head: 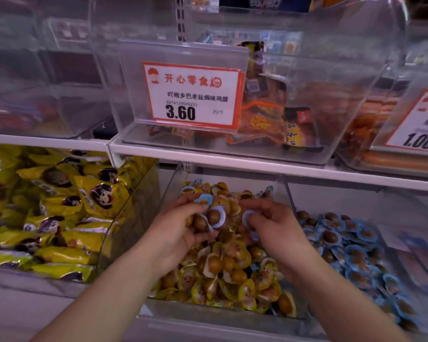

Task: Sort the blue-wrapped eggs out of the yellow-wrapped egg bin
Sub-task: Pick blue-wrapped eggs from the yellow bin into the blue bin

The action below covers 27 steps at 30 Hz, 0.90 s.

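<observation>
A clear bin (pixel 215 311) on the lower shelf holds a heap of yellow-wrapped eggs (pixel 232 275). A few blue-wrapped eggs (pixel 192 187) lie among them at the back. My left hand (pixel 183 228) hovers over the heap, shut on several blue-wrapped eggs (pixel 214 217). My right hand (pixel 274 223) is beside it, fingers pinching a blue-wrapped egg (pixel 248 217). To the right, a second clear bin holds a pile of blue-wrapped eggs (pixel 356 245).
A bin of yellow snack packets (pixel 57 213) stands to the left. The white shelf edge (pixel 232 156) runs just above the egg bins. On it sits a clear bin with a 3.60 price tag (pixel 192 95) and another with a 1.00 tag (pixel 418 124).
</observation>
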Motion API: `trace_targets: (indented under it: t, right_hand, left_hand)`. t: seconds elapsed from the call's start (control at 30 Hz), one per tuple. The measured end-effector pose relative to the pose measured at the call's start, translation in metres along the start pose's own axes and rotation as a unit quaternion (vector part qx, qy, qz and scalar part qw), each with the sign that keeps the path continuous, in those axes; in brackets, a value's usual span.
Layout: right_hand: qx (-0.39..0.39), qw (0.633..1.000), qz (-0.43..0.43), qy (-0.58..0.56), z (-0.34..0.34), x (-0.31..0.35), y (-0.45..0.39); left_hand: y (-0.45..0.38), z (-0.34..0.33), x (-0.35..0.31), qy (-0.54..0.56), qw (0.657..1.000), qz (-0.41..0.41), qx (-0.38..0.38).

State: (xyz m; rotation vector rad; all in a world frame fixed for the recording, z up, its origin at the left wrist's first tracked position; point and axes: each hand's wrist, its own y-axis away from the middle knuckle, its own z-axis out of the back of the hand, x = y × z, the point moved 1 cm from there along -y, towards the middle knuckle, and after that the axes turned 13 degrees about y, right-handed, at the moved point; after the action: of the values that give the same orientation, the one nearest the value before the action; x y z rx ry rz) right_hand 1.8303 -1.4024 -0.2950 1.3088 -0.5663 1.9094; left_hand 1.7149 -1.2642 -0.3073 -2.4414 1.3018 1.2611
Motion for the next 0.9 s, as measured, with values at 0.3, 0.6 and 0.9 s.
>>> trace_targets:
  t: [0.3, 0.6, 0.9]
  right_hand:
    - [0.156, 0.967, -0.062, -0.192, -0.023, 0.009, 0.025]
    - [0.162, 0.875, -0.137, -0.435, -0.028, 0.007, 0.025]
    - [0.01, 0.995, 0.096, -0.036, 0.034, 0.003, 0.035]
  left_hand:
    - [0.011, -0.007, 0.007, -0.165, 0.979, -0.106, 0.057]
    - [0.025, -0.013, 0.028, -0.497, 0.791, -0.306, 0.182]
    - [0.014, -0.015, 0.028, -0.497, 0.765, -0.382, 0.147]
